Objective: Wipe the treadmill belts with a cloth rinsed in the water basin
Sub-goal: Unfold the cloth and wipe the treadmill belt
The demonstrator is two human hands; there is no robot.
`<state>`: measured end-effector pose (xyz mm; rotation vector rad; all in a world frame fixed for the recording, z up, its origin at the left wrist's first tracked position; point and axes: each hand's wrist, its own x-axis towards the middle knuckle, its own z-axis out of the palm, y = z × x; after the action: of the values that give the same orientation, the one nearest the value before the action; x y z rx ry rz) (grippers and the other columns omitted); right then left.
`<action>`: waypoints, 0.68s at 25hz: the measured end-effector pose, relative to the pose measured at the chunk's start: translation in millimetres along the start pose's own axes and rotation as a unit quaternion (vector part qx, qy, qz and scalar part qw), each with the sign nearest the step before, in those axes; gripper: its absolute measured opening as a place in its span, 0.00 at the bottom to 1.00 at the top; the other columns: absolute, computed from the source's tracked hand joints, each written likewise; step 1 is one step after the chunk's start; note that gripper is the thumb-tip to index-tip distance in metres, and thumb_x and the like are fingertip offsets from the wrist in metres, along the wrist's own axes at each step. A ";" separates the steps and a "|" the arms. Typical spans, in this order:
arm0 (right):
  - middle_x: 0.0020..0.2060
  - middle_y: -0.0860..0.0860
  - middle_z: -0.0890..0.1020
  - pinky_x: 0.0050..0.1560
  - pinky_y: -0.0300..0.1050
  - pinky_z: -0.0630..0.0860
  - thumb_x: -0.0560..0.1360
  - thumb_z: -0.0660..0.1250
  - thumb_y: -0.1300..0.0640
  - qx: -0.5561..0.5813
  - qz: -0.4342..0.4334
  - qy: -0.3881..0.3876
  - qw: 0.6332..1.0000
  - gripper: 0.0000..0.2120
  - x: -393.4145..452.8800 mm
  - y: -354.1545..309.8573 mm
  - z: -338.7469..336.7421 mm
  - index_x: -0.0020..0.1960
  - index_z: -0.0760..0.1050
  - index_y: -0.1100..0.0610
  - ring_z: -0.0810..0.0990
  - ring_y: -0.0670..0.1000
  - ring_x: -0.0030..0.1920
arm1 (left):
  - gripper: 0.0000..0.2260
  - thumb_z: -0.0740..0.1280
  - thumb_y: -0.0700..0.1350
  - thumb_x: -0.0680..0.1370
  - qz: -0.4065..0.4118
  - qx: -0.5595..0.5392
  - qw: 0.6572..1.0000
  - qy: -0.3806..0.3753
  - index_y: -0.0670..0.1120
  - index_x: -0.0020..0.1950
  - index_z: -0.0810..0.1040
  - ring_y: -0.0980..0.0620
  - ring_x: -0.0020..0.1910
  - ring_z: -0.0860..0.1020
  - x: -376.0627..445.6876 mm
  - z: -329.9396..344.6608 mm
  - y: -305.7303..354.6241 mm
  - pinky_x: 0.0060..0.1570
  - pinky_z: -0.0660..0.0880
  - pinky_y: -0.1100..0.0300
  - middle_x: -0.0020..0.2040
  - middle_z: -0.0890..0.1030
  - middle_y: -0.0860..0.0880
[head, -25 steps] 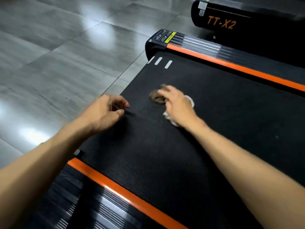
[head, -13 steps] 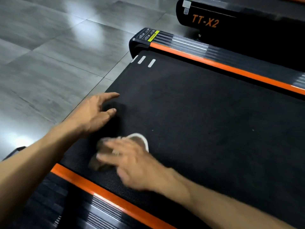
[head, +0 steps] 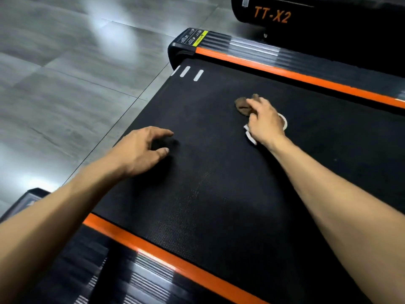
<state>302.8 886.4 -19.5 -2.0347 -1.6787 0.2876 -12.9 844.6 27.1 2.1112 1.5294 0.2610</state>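
Change: right hand (head: 264,119) and cloth (head: 242,105) now at belt's far side, no longer beside the near orange rail (head: 166,257).
Right hand: fingers flat, pressing cloth onto belt (head: 219,183).
Left hand (head: 140,150): relaxed, empty, braced at belt edge.
Progress: mid-wipe; remaining area unclear; basin unseen.

The black, finely dotted rubber treadmill belt (head: 230,183) is marked with three short white stripes (head: 189,73) at one corner. It is bordered by glossy orange side strips (head: 166,257) and black ribbed foot rails (head: 131,279). A brown cloth with white edging (head: 242,105) is seen. Orange "TT-X2" lettering (head: 272,14) is printed on a black housing. The grey tiled floor (head: 65,84) is streaked.
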 end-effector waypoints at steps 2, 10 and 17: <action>0.73 0.59 0.68 0.68 0.42 0.60 0.76 0.59 0.68 0.015 -0.062 -0.031 0.998 0.23 -27.1 -33.2 11.7 0.70 0.73 0.58 0.67 0.61 0.71 | 0.20 0.68 0.47 0.77 0.019 0.021 1.000 -0.013 0.54 0.69 0.74 0.50 0.61 0.76 -13.9 -0.1 -1.0 0.64 0.72 0.52 0.68 0.75 0.53; 0.69 0.63 0.72 0.76 0.52 0.59 0.71 0.59 0.65 0.071 -0.340 -0.228 0.909 0.24 -189.1 -109.8 43.6 0.66 0.77 0.59 0.70 0.60 0.70 | 0.26 0.61 0.53 0.70 0.078 0.093 0.991 -0.060 0.47 0.67 0.77 0.46 0.62 0.77 -35.4 -13.1 -4.5 0.62 0.72 0.53 0.65 0.78 0.47; 0.73 0.58 0.69 0.74 0.50 0.62 0.74 0.61 0.65 0.060 -0.277 -0.178 0.942 0.25 -179.2 -92.1 43.4 0.70 0.74 0.56 0.68 0.57 0.72 | 0.20 0.68 0.46 0.77 0.107 0.087 0.990 -0.035 0.51 0.69 0.74 0.46 0.65 0.74 14.7 -4.3 -1.9 0.64 0.70 0.55 0.68 0.76 0.49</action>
<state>163.5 735.6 -36.9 -1.3966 -2.3055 0.5654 -11.3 859.9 27.6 2.3993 1.3279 0.1286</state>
